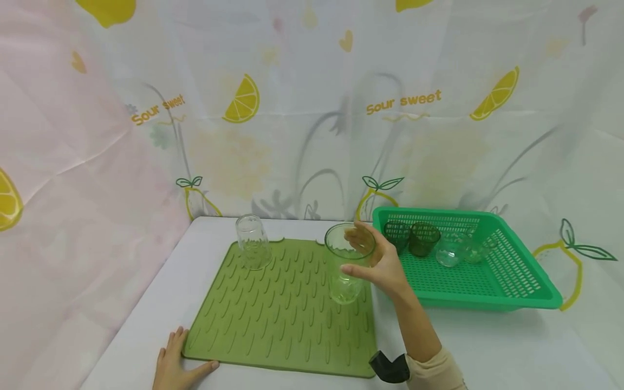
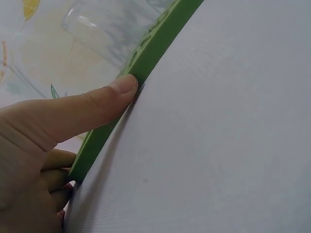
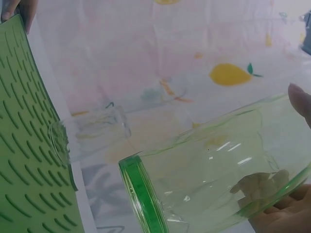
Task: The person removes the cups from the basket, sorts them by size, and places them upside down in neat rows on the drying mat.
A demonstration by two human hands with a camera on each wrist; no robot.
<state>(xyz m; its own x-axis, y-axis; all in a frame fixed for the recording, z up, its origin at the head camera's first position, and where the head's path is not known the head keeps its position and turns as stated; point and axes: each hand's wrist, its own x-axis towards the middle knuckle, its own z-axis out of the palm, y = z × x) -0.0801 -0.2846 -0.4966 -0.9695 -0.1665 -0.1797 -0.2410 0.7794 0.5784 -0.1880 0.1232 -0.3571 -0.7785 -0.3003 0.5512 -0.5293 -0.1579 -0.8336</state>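
My right hand [image 1: 382,268] holds a tall pale green drinking glass [image 1: 343,287] near its rim, thumb on one side and fingers on the other. The glass is upright, mouth up, over the right part of a green ribbed drying mat [image 1: 273,325]. In the right wrist view its thick green base [image 3: 141,194] appears raised above the mat. At the mat's back left, a clear glass [image 1: 253,244] stands upside down. My left hand [image 1: 176,365] rests at the mat's front left corner. Its thumb [image 2: 104,104] presses the front edge, while the other fingers lie along the left edge.
A green plastic basket [image 1: 468,298] stands on the white table [image 1: 131,325] to the right of the mat. Inside are several small glasses, among them a dark brownish cup [image 1: 423,241] and a clear cup [image 1: 449,252]. A lemon-print cloth [image 1: 302,135] hangs behind.
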